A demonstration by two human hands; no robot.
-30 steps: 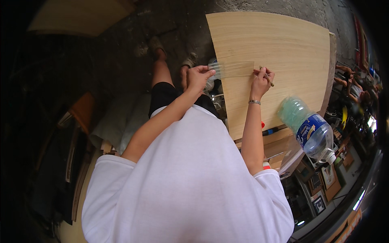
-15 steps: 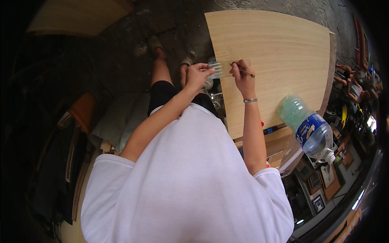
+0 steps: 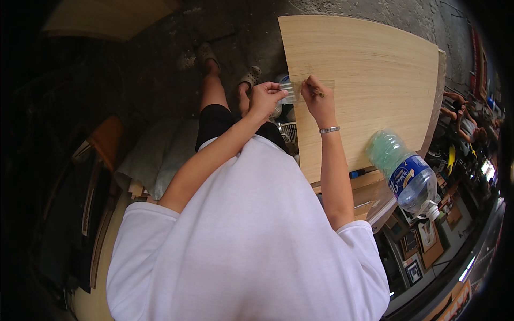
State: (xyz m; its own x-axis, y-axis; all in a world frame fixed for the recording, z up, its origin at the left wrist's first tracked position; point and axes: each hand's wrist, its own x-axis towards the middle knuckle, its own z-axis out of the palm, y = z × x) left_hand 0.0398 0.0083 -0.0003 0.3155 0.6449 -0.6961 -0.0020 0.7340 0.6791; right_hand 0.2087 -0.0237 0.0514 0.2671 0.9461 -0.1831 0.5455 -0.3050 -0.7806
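Observation:
A see-through flat strip (image 3: 297, 92) sticks out over the near-left edge of a pale wooden board (image 3: 369, 80) and lies partly on it. My left hand (image 3: 265, 100) pinches the strip's free end between thumb and fingers, just off the board. Over the strip's other part, my right hand (image 3: 319, 102) is closed round a slim brownish pen-like tool (image 3: 321, 95). Most of that tool is hidden by the fingers, so its tip and exact kind cannot be made out.
A large clear plastic bottle (image 3: 412, 176) with a blue label lies at the board's near right. A dark-and-blue handle (image 3: 357, 173) rests by the board's near edge. A white basket (image 3: 289, 132) stands below its left edge. Another person (image 3: 466, 117) is at the far right.
My right hand has shifted slightly up and left over the strip, and the tool now shows more end-on. My left hand keeps its pinch. The whole view has shifted a little.

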